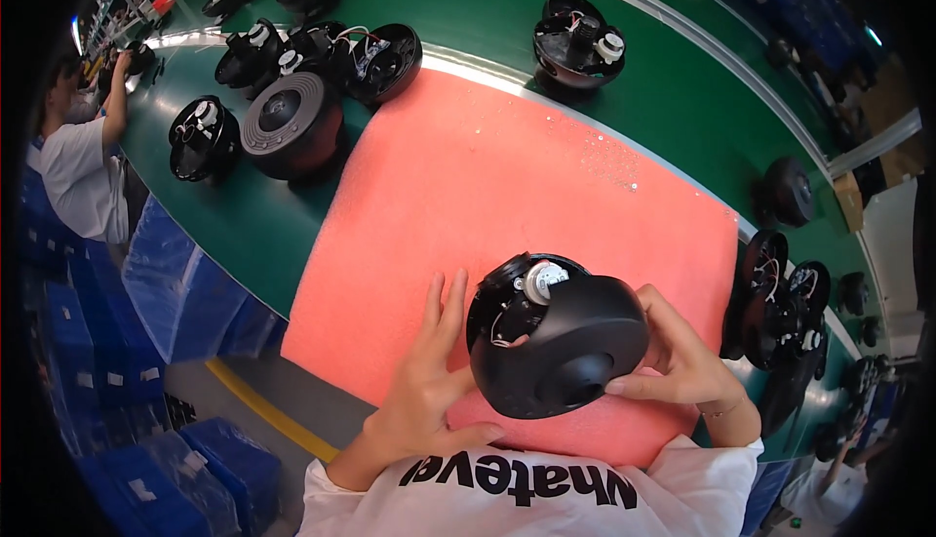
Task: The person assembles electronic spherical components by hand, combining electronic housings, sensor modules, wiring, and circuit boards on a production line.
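Over the pink foam mat, close to my body, is a black round housing in two parts. My right hand grips the smooth black domed cover at its right edge, with the thumb on its front and the fingers behind it. The cover is tilted toward me. Behind and left of it shows the open black shell, with a round white motor-like part and a wire inside. My left hand is open at the shell's left, fingers stretched out; whether it touches the shell is unclear.
Small screws are scattered on the mat's far right part. On the green bench, open housings and a ridged black dome stand left; others stand right. Blue crates are lower left. A co-worker is far left.
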Available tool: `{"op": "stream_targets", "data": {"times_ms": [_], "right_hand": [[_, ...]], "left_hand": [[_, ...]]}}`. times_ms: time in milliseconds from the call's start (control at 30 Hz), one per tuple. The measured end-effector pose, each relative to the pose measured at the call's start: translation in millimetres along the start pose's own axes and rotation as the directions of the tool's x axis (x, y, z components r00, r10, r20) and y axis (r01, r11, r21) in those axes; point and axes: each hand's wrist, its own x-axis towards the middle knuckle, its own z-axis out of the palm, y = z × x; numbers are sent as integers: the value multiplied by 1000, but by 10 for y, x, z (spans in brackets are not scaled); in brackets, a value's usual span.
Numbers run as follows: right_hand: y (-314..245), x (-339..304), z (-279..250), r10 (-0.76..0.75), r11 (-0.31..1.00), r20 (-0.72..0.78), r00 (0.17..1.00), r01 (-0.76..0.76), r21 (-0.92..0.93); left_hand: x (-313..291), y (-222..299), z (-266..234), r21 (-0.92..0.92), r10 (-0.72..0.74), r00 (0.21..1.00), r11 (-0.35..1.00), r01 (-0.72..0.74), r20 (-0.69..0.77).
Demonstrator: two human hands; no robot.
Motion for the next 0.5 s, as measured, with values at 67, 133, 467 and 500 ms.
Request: {"op": "stream_targets", "data": {"times_ms": [67, 133, 467, 500], "right_hand": [[-6, 13, 2, 2, 1000, 4, 1000, -2, -6], [-38, 17, 3, 71, 994, -1, 997, -71, -77], [-17, 78, -64, 58, 998, 6, 998, -58, -14], [-37, 82, -50, 57, 998, -2, 998, -57, -9]], "left_hand": [[37, -22, -27, -46, -16, 1000, 999, 15, -12], [69, -18, -10, -334, -207, 972, 929, 160, -109], [345, 188, -199, -124, -426, 904, 900, 418, -44], [344, 210, -223, -97, -483, 875, 872, 480, -16]]}}
